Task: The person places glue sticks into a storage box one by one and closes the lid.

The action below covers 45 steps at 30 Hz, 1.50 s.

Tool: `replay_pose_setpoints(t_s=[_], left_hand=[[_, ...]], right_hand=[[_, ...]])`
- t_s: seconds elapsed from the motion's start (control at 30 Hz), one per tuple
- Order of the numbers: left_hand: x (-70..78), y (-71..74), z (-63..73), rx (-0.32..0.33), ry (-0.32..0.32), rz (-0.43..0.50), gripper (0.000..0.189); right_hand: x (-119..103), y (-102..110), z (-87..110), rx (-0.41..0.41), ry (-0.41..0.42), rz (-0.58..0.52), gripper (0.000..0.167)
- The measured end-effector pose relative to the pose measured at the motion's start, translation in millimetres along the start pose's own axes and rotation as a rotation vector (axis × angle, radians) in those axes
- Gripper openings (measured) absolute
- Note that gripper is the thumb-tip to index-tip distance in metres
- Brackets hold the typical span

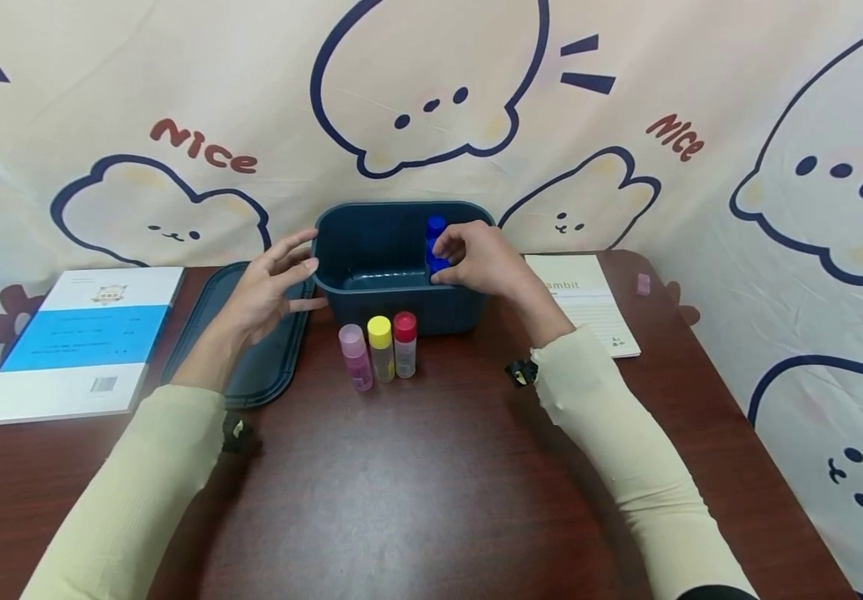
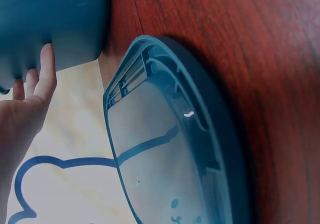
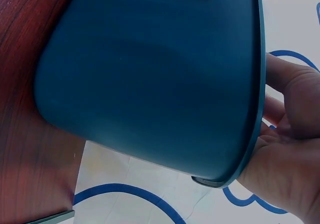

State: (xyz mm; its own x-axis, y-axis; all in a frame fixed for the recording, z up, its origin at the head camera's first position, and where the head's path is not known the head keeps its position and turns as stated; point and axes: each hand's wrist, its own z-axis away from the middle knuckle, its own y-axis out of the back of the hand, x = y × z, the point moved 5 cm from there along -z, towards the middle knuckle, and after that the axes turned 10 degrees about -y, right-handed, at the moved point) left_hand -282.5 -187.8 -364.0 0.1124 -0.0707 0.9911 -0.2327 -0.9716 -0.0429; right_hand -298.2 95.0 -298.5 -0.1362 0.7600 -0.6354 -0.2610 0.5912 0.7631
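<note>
A dark teal plastic bin (image 1: 401, 304) stands at the back of the table. My left hand (image 1: 269, 283) touches its left end, fingers spread and fairly straight; in the left wrist view those fingers (image 2: 47, 71) lie against the outer wall. Over the bin's right part, my right hand (image 1: 479, 258) pinches a small blue bottle (image 1: 439, 264), mostly hidden by the fingers. Just behind, a blue cap (image 1: 436, 225) shows inside the bin. In front stand three small bottles: a pink one (image 1: 356, 358), a yellow-capped one (image 1: 382, 350) and a red-capped one (image 1: 404, 346).
Left of the bin lies its teal lid (image 1: 269, 367), beside a white and blue book (image 1: 74, 342). A cream notepad (image 1: 584, 304) lies to the right, with a small pink piece (image 1: 643, 284) near the table edge. A printed cloth (image 1: 431, 183) hangs behind.
</note>
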Motion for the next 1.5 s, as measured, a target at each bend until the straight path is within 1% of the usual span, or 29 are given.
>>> replay_pose_setpoints(t_s=[0.33, 0.47, 0.57, 0.9, 1.1, 1.2, 1.4, 1.5], left_hand=[[0.1, -1.8, -0.6, 0.000, 0.001, -0.005, 0.058], [0.0, -2.6, -1.1, -0.002, 0.000, -0.006, 0.059], [0.4, -2.8, -1.3, -0.003, 0.000, -0.007, 0.058], [1.9, -3.0, -3.2, -0.001, -0.009, 0.004, 0.056], [2.2, -2.3, -1.5, -0.023, 0.001, 0.016, 0.058], [3.6, -1.2, 0.6, -0.028, 0.006, -0.008, 0.061], [9.0, 1.4, 3.8, -0.020, 0.014, -0.120, 0.065], [11.4, 3.4, 4.7, -0.007, 0.010, -0.146, 0.067]], right_hand=[[1, 1, 3.0, 0.020, -0.014, 0.004, 0.030], [1, 2, 3.7, 0.018, -0.013, -0.036, 0.029], [2, 4, 3.9, 0.016, -0.007, -0.067, 0.029], [1, 8, 7.9, 0.036, 0.019, -0.097, 0.029], [1, 9, 9.7, 0.050, 0.051, -0.116, 0.029], [1, 12, 10.6, 0.067, 0.066, -0.133, 0.030], [3, 22, 11.5, 0.132, 0.093, -0.152, 0.033], [6, 28, 11.7, 0.156, 0.101, -0.171, 0.033]])
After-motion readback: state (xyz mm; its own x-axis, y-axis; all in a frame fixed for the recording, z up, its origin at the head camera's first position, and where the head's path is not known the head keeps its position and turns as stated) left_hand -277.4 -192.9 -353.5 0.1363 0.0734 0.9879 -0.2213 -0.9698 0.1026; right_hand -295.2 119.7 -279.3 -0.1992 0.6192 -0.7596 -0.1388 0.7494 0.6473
